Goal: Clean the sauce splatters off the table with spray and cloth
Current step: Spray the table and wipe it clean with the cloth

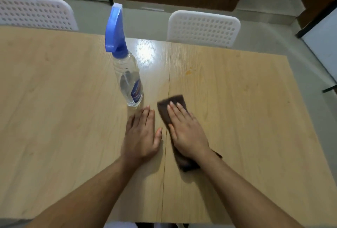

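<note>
Right hand (186, 129) laid flat, fingers straight, pressing a dark brown folded cloth (174, 107) onto the pale wood-grain table (54, 100), gripping nothing. Left hand (141, 134) spread open, palm down on the tabletop just left of the cloth, empty. Clear plastic spray bottle with a blue trigger head (127, 74) upright just beyond the left hand's fingertips. Orange sauce splatter (188, 72) beyond the cloth, apart from it. Two white perforated plastic chairs (203, 28) behind the table's far edge.
</note>
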